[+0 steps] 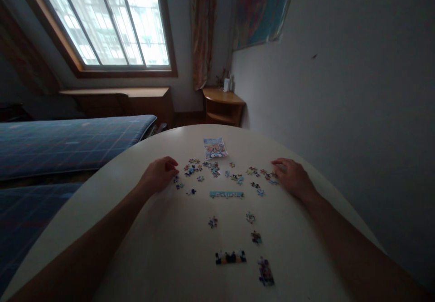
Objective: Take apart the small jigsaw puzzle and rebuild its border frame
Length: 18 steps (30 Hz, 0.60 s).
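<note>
Loose jigsaw puzzle pieces (193, 169) lie scattered across the far half of the white table. My left hand (159, 174) rests at the left edge of this scatter, fingers loosely bent and apart, close to a dark piece (176, 179). On the other side, my right hand (292, 177) is beside a group of pieces (268, 174), its fingers apart and nothing visible in them. Between the hands lies a joined light-blue strip (226, 194) with lettering. Nearer to me are a joined dark strip (230, 257), a joined upright section (265, 271) and several single pieces (256, 237).
A printed picture sheet or packet (215, 148) lies beyond the pieces on the round table (170, 247). Left of the table is a plaid-covered mattress (74, 143). A wall (356, 102) rises at the right, and a corner shelf (222, 97) stands behind.
</note>
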Each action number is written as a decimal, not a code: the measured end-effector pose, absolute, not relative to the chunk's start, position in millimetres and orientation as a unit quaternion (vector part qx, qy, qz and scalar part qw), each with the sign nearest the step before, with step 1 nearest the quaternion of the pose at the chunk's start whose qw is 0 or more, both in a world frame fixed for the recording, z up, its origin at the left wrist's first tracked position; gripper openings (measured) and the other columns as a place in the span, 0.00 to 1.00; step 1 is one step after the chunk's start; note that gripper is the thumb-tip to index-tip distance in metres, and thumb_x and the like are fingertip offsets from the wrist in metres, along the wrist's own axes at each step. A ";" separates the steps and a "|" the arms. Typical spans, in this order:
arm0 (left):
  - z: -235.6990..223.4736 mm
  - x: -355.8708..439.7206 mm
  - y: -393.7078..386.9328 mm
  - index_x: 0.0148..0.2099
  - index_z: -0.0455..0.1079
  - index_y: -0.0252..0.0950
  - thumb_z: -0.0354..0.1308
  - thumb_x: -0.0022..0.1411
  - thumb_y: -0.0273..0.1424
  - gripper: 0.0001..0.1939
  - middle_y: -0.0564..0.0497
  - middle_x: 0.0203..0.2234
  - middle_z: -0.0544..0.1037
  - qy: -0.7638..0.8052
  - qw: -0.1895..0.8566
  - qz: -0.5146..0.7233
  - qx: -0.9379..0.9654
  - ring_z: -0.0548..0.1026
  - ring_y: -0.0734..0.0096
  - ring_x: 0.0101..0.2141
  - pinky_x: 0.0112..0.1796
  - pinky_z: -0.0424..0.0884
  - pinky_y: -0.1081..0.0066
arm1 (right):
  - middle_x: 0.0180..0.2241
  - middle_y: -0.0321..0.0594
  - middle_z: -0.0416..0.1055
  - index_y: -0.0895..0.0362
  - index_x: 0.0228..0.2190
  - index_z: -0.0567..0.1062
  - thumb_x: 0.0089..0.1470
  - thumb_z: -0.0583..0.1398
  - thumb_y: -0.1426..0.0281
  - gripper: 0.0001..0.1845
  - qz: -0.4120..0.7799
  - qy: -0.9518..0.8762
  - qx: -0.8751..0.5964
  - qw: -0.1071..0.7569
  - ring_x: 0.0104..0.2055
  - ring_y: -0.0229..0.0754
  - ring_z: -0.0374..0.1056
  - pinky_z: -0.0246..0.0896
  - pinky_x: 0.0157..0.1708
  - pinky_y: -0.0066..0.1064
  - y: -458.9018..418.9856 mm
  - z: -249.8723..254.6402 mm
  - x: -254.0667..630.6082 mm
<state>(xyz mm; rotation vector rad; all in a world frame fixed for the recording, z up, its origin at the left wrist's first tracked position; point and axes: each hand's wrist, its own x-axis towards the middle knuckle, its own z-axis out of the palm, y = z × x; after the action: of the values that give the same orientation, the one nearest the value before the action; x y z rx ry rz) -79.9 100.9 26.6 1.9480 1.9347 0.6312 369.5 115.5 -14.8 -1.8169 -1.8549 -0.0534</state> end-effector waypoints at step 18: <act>67.4 12.9 2.3 0.38 0.73 0.37 0.66 0.48 0.23 0.13 0.53 0.30 0.82 0.462 0.467 0.010 0.754 0.79 0.68 0.31 0.30 0.68 0.74 | 0.50 0.47 0.75 0.55 0.43 0.78 0.56 0.57 0.68 0.14 -0.013 -0.694 -0.669 0.267 0.54 0.51 0.69 0.61 0.58 0.47 116.5 -18.2 371.8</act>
<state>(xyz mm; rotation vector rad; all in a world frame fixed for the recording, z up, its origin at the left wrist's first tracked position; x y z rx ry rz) 12.9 2.3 67.4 1.8502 1.1337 0.0250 371.8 116.5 -18.2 -1.8047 -1.8728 -0.0354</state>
